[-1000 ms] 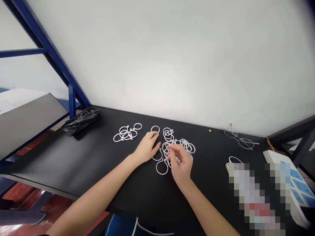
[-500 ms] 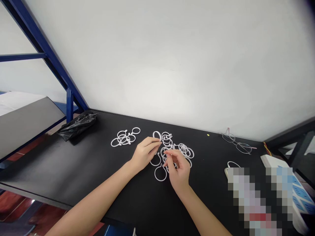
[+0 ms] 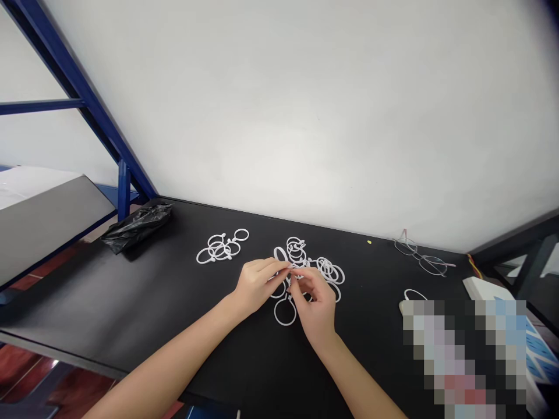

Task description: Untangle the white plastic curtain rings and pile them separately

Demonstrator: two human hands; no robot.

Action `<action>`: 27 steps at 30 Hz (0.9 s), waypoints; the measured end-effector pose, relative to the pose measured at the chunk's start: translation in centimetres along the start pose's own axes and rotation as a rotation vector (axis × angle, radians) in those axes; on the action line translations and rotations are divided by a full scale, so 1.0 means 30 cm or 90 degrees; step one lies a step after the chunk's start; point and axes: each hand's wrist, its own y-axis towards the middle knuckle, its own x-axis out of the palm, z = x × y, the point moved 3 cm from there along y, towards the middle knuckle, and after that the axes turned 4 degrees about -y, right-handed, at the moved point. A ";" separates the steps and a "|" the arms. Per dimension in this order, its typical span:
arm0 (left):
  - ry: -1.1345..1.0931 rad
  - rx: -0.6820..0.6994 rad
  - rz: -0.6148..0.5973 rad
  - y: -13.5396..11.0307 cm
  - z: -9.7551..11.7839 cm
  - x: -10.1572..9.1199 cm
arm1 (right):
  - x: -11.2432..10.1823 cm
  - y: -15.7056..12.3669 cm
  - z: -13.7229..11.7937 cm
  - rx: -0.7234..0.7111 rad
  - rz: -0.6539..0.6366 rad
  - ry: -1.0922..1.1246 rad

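My left hand (image 3: 261,284) pinches a thin white ring (image 3: 280,254), whose loop stands up beyond the fingertips. My right hand (image 3: 315,299) is closed in a pinch, its fingertips meeting the left ones at the ring's near end; the exact grip there is hidden. Under and behind both hands lies a loose pile of white rings (image 3: 334,272) with small knobbed ends, partly covered by my fingers. One ring (image 3: 285,312) lies just in front of the pile. To the left, a smaller group of similar rings (image 3: 219,250) lies apart.
The black tabletop (image 3: 174,302) meets a pale wall (image 3: 279,116). A crumpled black plastic bag (image 3: 138,226) lies at the left by a blue metal frame (image 3: 124,189). Eyeglasses (image 3: 419,256), a white power strip (image 3: 489,288) and a blurred-out patch are at the right.
My hands have come together: the left moved slightly right and toward me with the ring, and its fingertips now meet the right hand's. The ring group at left is unchanged.
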 end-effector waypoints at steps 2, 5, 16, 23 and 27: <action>0.009 -0.004 0.005 0.002 0.003 -0.003 | 0.001 0.000 0.001 -0.010 0.002 -0.025; 0.000 0.003 0.011 0.005 0.010 -0.006 | 0.001 -0.001 0.002 -0.020 0.002 -0.027; -0.066 0.022 -0.029 -0.006 0.038 -0.003 | -0.014 0.005 -0.007 -0.036 0.042 -0.010; -0.078 0.002 -0.051 -0.005 0.050 0.000 | -0.013 0.001 -0.009 -0.027 0.051 0.005; -0.103 -0.009 -0.065 0.000 0.062 -0.002 | -0.008 -0.003 -0.015 -0.009 0.027 0.024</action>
